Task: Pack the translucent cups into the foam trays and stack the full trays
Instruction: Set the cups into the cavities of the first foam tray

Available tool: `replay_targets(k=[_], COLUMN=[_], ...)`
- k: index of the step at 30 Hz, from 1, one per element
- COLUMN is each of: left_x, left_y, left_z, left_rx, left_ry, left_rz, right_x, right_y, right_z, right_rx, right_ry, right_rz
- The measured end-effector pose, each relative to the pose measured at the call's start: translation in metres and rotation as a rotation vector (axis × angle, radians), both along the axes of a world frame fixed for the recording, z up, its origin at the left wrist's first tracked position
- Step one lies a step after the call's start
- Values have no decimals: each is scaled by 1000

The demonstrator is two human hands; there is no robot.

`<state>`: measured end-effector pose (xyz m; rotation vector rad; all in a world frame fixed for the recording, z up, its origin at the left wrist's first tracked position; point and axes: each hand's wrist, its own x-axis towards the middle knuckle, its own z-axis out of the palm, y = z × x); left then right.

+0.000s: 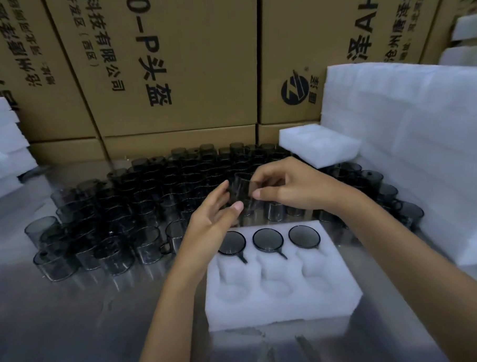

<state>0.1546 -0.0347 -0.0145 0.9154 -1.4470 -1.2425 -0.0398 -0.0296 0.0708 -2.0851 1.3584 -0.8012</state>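
A translucent cup (242, 190) is held above the foam tray (280, 277), pinched by the right hand (289, 185). The left hand (210, 223) is spread, fingertips against the cup. Three cups (268, 240) fill the tray's far row. Loose cups (118, 213) crowd the tabletop (60, 325) behind the tray.

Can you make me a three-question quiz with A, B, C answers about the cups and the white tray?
1. Where is the foam tray? A on the cartons; B in front of the loose cups; C on the floor.
2. How many cups sit in it? A one; B three; C six.
3. What is the right hand doing? A pinching a cup; B resting flat; C pointing.

Answers: 1 B, it lies nearest the camera. 2 B, the far row is full and the near row empty. 3 A, its fingertips hold a cup above the tray, with the left hand beside.
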Motion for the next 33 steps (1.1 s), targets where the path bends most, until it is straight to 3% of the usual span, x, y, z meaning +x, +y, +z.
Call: replay_targets(k=[5,14,23,28,33], left_x=[5,1,11,18,26], left_y=[6,20,34,43,59], left_z=[10,18,18,16,8], left_rx=[44,83,-13,-78,-169], left_ry=[259,414,182,31,-69], left_rz=[-205,-220,-307,-195,76], right_x=[-8,3,10,19,20], right_y=[17,39,53,55,62], right_z=[2,-10,-24,-32,-36], right_rx=[9,-164,65,52,135], right_ry=[-99,-316,-428,-430,-428], right_rz=[85,-82,-84,-140,25])
